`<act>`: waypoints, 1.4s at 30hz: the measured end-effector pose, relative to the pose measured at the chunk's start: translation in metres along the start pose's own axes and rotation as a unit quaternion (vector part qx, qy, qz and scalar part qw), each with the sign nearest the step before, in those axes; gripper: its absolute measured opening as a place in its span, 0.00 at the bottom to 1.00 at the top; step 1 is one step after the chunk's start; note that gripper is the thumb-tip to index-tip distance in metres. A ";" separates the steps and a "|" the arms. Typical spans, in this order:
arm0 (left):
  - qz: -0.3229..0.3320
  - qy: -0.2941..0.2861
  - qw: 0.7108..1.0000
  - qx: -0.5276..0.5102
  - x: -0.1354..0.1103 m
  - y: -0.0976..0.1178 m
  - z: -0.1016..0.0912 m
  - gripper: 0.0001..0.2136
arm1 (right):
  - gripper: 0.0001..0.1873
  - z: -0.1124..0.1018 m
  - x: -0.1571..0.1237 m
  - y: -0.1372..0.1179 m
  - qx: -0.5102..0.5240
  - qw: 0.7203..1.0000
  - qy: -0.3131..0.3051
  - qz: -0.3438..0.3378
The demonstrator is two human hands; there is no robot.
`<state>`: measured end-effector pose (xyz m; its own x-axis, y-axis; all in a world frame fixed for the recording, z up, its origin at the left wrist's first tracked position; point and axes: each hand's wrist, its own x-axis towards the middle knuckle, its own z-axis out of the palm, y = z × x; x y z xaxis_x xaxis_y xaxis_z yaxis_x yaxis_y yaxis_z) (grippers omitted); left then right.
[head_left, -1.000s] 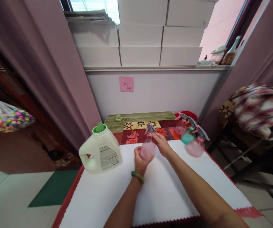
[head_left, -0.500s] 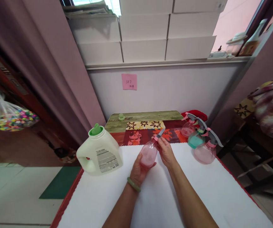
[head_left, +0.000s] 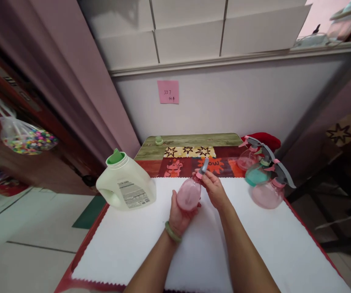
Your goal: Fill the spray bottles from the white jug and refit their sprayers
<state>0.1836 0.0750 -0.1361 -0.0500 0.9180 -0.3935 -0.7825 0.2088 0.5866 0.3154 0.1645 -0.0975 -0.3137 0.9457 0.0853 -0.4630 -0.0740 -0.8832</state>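
Observation:
My left hand [head_left: 178, 214], with a green bangle on its wrist, is wrapped round the round body of a pink spray bottle [head_left: 189, 194] held a little above the white cloth [head_left: 126, 244]. My right hand [head_left: 214, 189] pinches the bottle's pink collar just under its grey trigger head [head_left: 204, 166]. The bottle leans to the right, with its nozzle pointing up and away from me.
A white detergent jug [head_left: 126, 188] with a green cap stands at the left of the table. Three more spray bottles, two pink [head_left: 267, 193] and one teal [head_left: 255, 176], cluster at the right. A small green cap [head_left: 159, 141] lies at the far edge. White boxes [head_left: 194, 36] line the sill.
The view has tilted down and drifted right. Both hands keep hold of the pink bottle, which now leans further right, its trigger head turned from left to right.

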 end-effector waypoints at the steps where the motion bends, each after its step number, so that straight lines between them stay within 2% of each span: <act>1: 0.001 0.002 1.000 0.006 0.000 0.000 0.000 0.37 | 0.26 0.000 -0.001 0.000 0.003 1.000 0.002 0.002; 6: 0.006 0.006 1.000 0.021 0.000 0.000 0.004 0.35 | 0.26 0.001 -0.003 -0.001 0.018 1.000 0.020 0.003; 13: 0.055 0.001 0.998 0.022 -0.002 -0.003 0.005 0.36 | 0.26 -0.001 -0.007 0.003 0.027 0.999 0.030 -0.011; 21: 0.119 -0.082 0.990 -0.009 -0.005 -0.008 0.009 0.31 | 0.26 -0.010 -0.001 0.012 0.072 0.994 0.082 0.001; 27: 0.067 -0.044 0.995 0.060 0.001 -0.011 -0.004 0.40 | 0.26 -0.009 -0.001 0.009 0.070 0.992 0.102 -0.009; 32: 0.069 -0.026 0.995 0.070 0.005 -0.015 -0.009 0.40 | 0.26 -0.009 0.001 0.013 0.053 0.993 0.104 -0.022; 36: 0.087 -0.037 0.993 0.070 0.004 -0.013 -0.005 0.33 | 0.26 -0.011 0.002 0.017 0.050 0.991 0.120 -0.027; 42: 0.102 -0.066 0.989 0.084 -0.002 -0.010 0.001 0.40 | 0.24 -0.014 0.004 0.016 0.043 0.987 0.149 -0.053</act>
<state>0.1920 0.0719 -0.1403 -0.1061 0.9807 -0.1644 -0.6500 0.0567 0.7578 0.3182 0.1713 -0.1175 -0.0086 0.9997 0.0246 -0.5535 0.0157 -0.8327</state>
